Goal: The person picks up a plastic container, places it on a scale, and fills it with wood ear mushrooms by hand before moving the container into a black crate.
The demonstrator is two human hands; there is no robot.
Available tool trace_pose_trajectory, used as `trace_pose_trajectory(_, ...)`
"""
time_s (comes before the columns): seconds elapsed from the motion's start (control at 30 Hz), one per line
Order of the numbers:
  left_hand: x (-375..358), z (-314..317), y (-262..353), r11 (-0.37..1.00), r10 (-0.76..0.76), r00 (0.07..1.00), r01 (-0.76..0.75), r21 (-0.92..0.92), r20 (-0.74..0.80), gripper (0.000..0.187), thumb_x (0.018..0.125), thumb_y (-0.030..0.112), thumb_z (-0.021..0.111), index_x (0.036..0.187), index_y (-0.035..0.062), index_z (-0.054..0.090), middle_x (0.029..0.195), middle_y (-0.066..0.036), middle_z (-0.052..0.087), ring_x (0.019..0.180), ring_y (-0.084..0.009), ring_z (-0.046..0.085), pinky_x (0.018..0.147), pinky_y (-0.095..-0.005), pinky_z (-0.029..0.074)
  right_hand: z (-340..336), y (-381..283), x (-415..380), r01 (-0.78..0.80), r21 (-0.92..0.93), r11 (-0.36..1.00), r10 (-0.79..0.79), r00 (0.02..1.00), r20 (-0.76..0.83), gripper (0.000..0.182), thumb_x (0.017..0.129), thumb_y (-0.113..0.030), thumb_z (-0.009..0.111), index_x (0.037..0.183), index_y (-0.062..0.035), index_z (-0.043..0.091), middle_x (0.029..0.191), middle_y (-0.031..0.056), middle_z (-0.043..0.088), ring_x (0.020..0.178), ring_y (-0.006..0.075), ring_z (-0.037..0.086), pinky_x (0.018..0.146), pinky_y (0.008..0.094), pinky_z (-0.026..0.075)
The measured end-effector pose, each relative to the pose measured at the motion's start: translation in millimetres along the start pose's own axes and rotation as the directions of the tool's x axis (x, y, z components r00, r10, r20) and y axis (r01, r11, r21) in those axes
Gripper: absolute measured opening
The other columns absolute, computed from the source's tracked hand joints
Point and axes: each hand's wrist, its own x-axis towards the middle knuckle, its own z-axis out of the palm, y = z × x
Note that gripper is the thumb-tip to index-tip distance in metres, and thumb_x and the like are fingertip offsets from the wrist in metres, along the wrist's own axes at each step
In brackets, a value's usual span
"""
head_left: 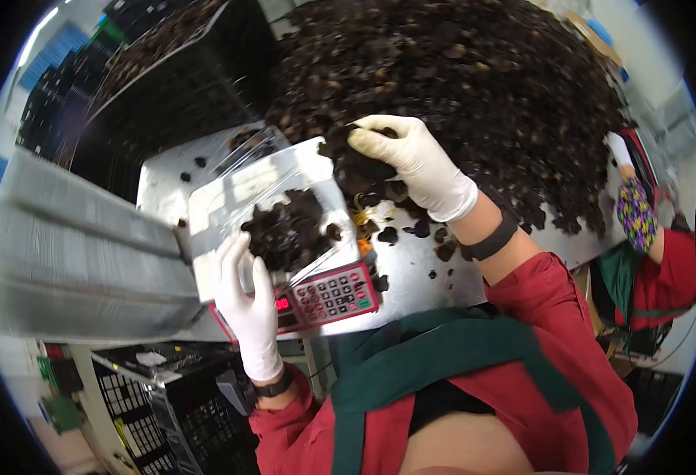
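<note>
My right hand [415, 162], in a white glove, is closed around a clump of dark mushroom pieces [360, 170] that look like wood ear, at the near edge of a large heap [459, 71]. My left hand [245, 305], also gloved, has its thumb and fingers apart at the near left side of a clear plastic tray [328, 214]. More dark pieces [289, 229] lie in that tray. The tray rests on a weighing scale [332, 301] with a red-framed keypad panel and a red lit display, partly hidden by my left hand.
A tall stack of clear trays [87, 253] stands at the left. Behind it is a black crate [174, 103]. Loose dark scraps lie on the metal table [427, 277]. Another person's patterned sleeve [638, 214] and gloved hand show at the right. Black crates [197, 419] sit below.
</note>
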Motion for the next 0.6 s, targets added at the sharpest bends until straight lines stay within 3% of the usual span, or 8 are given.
trace_pose_trajectory(0.07, 7, -7, -9, 0.999, -0.009, 0.999, 0.011, 0.041, -0.049, 0.036, 0.085, -0.004, 0.062, 0.121, 0.0002, 0.062, 0.121, -0.016, 0.064, 0.113, -0.0315, 0.06, 0.1, -0.0387, 0.045, 34, 27, 25, 0.253, -0.076, 0.964, -0.239, 0.958, 0.161, 0.017, 0.091, -0.013, 0.072, 0.103, -0.0014, 0.074, 0.095, 0.0041, 0.074, 0.088, 0.0114, 0.068, 0.079, 0.0244, 0.053)
trace_pose_trajectory(0.13, 7, -10, -18, 0.997, -0.052, 0.991, 0.045, -0.062, -0.121, 0.036, 0.086, -0.003, 0.063, 0.122, 0.0001, 0.062, 0.119, -0.016, 0.064, 0.111, -0.0314, 0.061, 0.1, -0.039, 0.045, 62, 51, 37, 0.627, -0.239, 0.742, -0.518, 0.761, 0.391, 0.017, 0.086, -0.015, 0.074, 0.1, -0.0057, 0.075, 0.097, 0.0063, 0.073, 0.091, 0.0185, 0.069, 0.081, 0.0304, 0.054)
trace_pose_trajectory(0.2, 6, -11, -19, 0.992, -0.105, 0.991, 0.098, -0.081, -0.086, 0.039, 0.086, -0.001, 0.063, 0.125, 0.0013, 0.061, 0.121, -0.015, 0.063, 0.115, -0.0295, 0.059, 0.102, -0.039, 0.044, 75, 74, 44, 0.829, -0.464, 0.312, -0.503, 0.558, 0.66, 0.03, 0.079, -0.016, 0.077, 0.108, -0.0102, 0.071, 0.109, 0.006, 0.068, 0.106, 0.0261, 0.062, 0.092, 0.0404, 0.05)
trace_pose_trajectory(0.27, 2, -9, -18, 0.989, -0.11, 0.994, 0.107, -0.101, -0.018, 0.043, 0.086, -0.001, 0.063, 0.129, 0.002, 0.058, 0.125, -0.015, 0.06, 0.118, -0.0291, 0.057, 0.104, -0.0391, 0.042, 79, 88, 37, 0.769, -0.626, 0.129, -0.23, 0.638, 0.735, 0.048, 0.073, -0.027, 0.08, 0.117, -0.0128, 0.066, 0.13, 0.0074, 0.058, 0.117, 0.0295, 0.054, 0.101, 0.045, 0.042)
trace_pose_trajectory(0.3, -1, -9, -20, 0.986, -0.149, 0.988, 0.151, -0.067, 0.038, 0.047, 0.086, -0.001, 0.063, 0.132, 0.0024, 0.056, 0.128, -0.016, 0.059, 0.121, -0.0294, 0.055, 0.106, -0.0393, 0.041, 77, 88, 36, 0.763, -0.629, 0.15, -0.24, 0.645, 0.725, 0.053, 0.071, -0.028, 0.081, 0.12, -0.013, 0.064, 0.13, 0.008, 0.057, 0.118, 0.0304, 0.054, 0.102, 0.0452, 0.041)
trace_pose_trajectory(0.4, -8, -3, -33, 0.987, -0.121, 0.993, 0.122, -0.108, 0.018, 0.046, 0.085, -0.003, 0.064, 0.131, 0.0026, 0.058, 0.127, -0.015, 0.059, 0.122, -0.0287, 0.056, 0.106, -0.039, 0.042, 72, 67, 34, 0.751, -0.645, 0.144, -0.267, 0.657, 0.705, 0.075, 0.066, -0.03, 0.084, 0.134, -0.0133, 0.057, 0.136, 0.0089, 0.055, 0.123, 0.0315, 0.052, 0.105, 0.045, 0.04)
trace_pose_trajectory(0.53, -7, -6, -31, 0.983, -0.142, 0.99, 0.143, -0.114, 0.017, 0.045, 0.085, -0.004, 0.063, 0.129, 0.0026, 0.059, 0.126, -0.015, 0.06, 0.12, -0.0277, 0.057, 0.105, -0.0384, 0.043, 62, 54, 31, 0.734, -0.653, 0.189, -0.308, 0.675, 0.67, 0.077, 0.064, -0.031, 0.085, 0.133, -0.0122, 0.056, 0.138, 0.0086, 0.054, 0.121, 0.0303, 0.054, 0.102, 0.0445, 0.042)
trace_pose_trajectory(0.6, -4, -5, -31, 0.974, -0.143, 0.988, 0.132, -0.182, -0.05, 0.04, 0.081, -0.001, 0.065, 0.121, 0.0035, 0.063, 0.108, -0.014, 0.06, 0.104, -0.0283, 0.055, 0.096, -0.0373, 0.043, 56, 54, 32, 0.735, -0.636, 0.236, -0.364, 0.673, 0.644, 0.072, 0.068, -0.028, 0.083, 0.133, -0.011, 0.057, 0.134, 0.0103, 0.058, 0.121, 0.0311, 0.055, 0.102, 0.044, 0.042)
